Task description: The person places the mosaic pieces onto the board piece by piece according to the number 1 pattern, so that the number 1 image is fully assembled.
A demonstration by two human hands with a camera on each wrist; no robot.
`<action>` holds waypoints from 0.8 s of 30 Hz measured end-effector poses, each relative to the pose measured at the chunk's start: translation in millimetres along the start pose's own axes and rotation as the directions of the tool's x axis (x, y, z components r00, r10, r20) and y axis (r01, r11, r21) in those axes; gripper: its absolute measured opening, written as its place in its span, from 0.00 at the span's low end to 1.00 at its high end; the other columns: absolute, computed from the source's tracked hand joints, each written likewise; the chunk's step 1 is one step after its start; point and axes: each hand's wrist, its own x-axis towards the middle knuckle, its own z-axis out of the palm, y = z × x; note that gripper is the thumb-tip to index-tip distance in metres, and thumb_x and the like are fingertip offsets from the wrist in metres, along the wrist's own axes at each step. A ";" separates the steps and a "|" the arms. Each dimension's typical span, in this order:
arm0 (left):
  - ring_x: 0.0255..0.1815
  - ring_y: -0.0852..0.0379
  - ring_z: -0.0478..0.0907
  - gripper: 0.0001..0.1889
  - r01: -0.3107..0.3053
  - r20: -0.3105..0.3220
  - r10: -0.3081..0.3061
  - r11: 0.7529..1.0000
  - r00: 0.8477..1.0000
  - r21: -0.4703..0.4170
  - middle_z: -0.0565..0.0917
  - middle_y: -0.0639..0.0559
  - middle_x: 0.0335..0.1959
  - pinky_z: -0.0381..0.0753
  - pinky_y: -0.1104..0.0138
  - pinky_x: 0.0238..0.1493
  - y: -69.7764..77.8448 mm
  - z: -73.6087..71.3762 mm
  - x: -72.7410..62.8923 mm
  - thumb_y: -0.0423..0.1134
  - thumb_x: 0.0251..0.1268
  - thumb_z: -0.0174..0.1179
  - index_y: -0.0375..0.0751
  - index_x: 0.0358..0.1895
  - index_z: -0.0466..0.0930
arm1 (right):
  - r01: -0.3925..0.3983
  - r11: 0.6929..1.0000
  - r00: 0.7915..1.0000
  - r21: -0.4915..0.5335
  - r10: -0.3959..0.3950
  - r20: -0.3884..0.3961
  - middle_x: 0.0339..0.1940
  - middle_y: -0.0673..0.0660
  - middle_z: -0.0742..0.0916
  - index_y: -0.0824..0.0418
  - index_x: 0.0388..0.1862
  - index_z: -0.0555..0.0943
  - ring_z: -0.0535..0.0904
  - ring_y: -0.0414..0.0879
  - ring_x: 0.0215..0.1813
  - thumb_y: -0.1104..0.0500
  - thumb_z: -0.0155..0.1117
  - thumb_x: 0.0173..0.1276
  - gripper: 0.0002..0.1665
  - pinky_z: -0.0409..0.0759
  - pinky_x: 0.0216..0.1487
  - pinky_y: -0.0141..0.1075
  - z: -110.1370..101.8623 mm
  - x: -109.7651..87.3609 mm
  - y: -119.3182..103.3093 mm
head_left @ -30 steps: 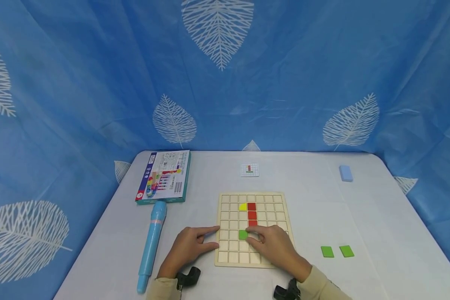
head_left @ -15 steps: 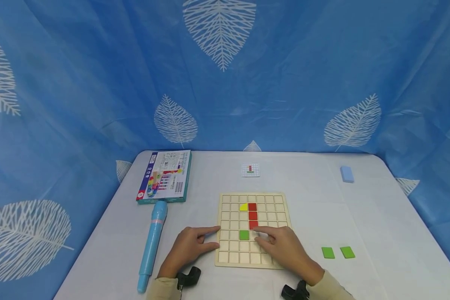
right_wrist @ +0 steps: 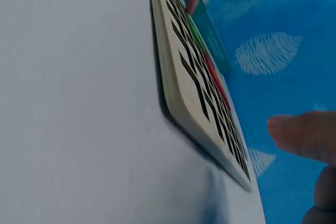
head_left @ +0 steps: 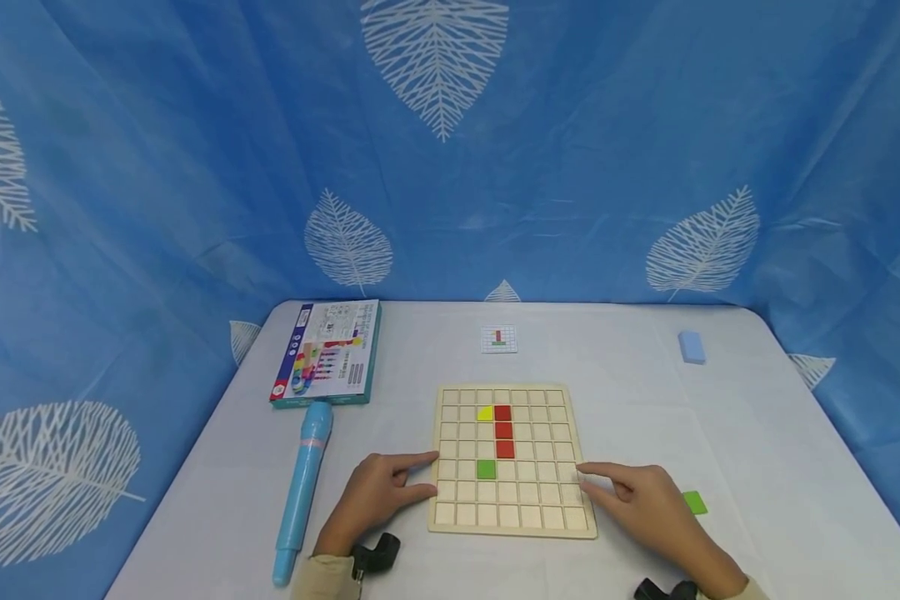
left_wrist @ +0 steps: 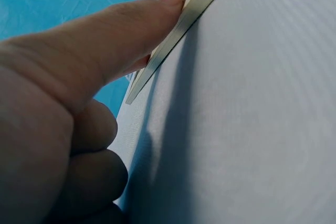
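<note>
The right hand [head_left: 641,502] has been moved to the right edge of the board [head_left: 531,494] on the surface [head_left: 720,425], finger and thumb parted; the left edge is touched by the left hand [head_left: 375,492], likewise parted.

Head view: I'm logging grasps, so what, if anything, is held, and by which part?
Nothing: the left hand only touches the wooden board at its left edge, without pinching it; the right hand, near the right edge, shows nothing in its grasp.
</note>
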 end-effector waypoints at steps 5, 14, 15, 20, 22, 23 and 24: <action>0.16 0.65 0.56 0.27 0.007 0.002 -0.007 1.000 1.000 0.000 0.63 0.63 0.12 0.56 0.69 0.21 0.3 -0.7 -0.1 0.61 0.55 0.73 0.61 0.60 0.86 | -0.071 0.995 0.996 -0.067 0.066 -0.063 0.11 0.34 0.60 0.49 0.42 0.92 0.50 0.29 0.18 0.59 0.82 0.56 0.14 0.62 0.20 0.29 -19.8 -13.4 15.1; 0.15 0.66 0.56 0.27 -0.021 -0.005 0.021 1.000 1.000 -0.006 0.64 0.64 0.12 0.57 0.70 0.20 -1.6 -0.8 0.4 0.60 0.55 0.73 0.61 0.60 0.86 | -0.261 0.960 0.964 -0.103 0.254 -0.071 0.10 0.42 0.64 0.50 0.44 0.91 0.54 0.34 0.15 0.55 0.81 0.59 0.13 0.60 0.19 0.31 -42.4 -37.7 38.5; 0.15 0.66 0.56 0.27 -0.022 -0.006 0.022 1.000 1.000 -0.006 0.64 0.64 0.12 0.57 0.70 0.20 -1.7 -0.8 0.4 0.60 0.55 0.73 0.61 0.60 0.86 | -0.276 0.956 0.961 -0.098 0.271 -0.060 0.10 0.42 0.64 0.50 0.44 0.91 0.55 0.34 0.15 0.54 0.80 0.59 0.13 0.60 0.19 0.31 -42.8 -40.1 40.4; 0.15 0.66 0.56 0.27 -0.031 -0.012 0.031 1.000 0.999 -0.007 0.64 0.63 0.12 0.57 0.70 0.20 -1.7 -0.7 0.6 0.60 0.56 0.74 0.61 0.60 0.86 | -0.305 0.951 0.952 -0.046 0.304 -0.028 0.10 0.42 0.66 0.49 0.43 0.91 0.57 0.35 0.14 0.52 0.79 0.61 0.12 0.62 0.17 0.32 -40.9 -51.5 49.8; 0.15 0.66 0.56 0.27 -0.029 -0.011 0.028 1.000 1.000 -0.012 0.64 0.63 0.12 0.57 0.70 0.20 -1.0 -0.6 0.4 0.59 0.56 0.74 0.60 0.60 0.86 | -0.300 0.953 0.954 -0.033 0.299 -0.033 0.10 0.42 0.66 0.48 0.43 0.91 0.57 0.35 0.14 0.52 0.80 0.60 0.12 0.62 0.17 0.32 -40.7 -53.9 53.4; 0.15 0.66 0.56 0.27 -0.024 -0.009 0.023 1.000 1.000 -0.015 0.63 0.63 0.12 0.56 0.70 0.20 -0.6 -0.4 0.2 0.59 0.56 0.74 0.60 0.60 0.86 | -0.300 0.953 0.954 -0.034 0.299 -0.034 0.10 0.42 0.66 0.47 0.43 0.91 0.57 0.35 0.14 0.52 0.80 0.60 0.12 0.62 0.17 0.32 -40.8 -54.6 55.0; 0.15 0.66 0.56 0.27 -0.019 -0.006 0.019 1.000 1.000 -0.017 0.63 0.63 0.12 0.56 0.70 0.20 -0.4 -0.1 0.0 0.59 0.55 0.74 0.60 0.60 0.86 | -0.299 0.953 0.954 -0.035 0.298 -0.034 0.10 0.42 0.66 0.47 0.43 0.91 0.57 0.35 0.14 0.52 0.80 0.60 0.12 0.62 0.17 0.32 -41.0 -55.1 56.3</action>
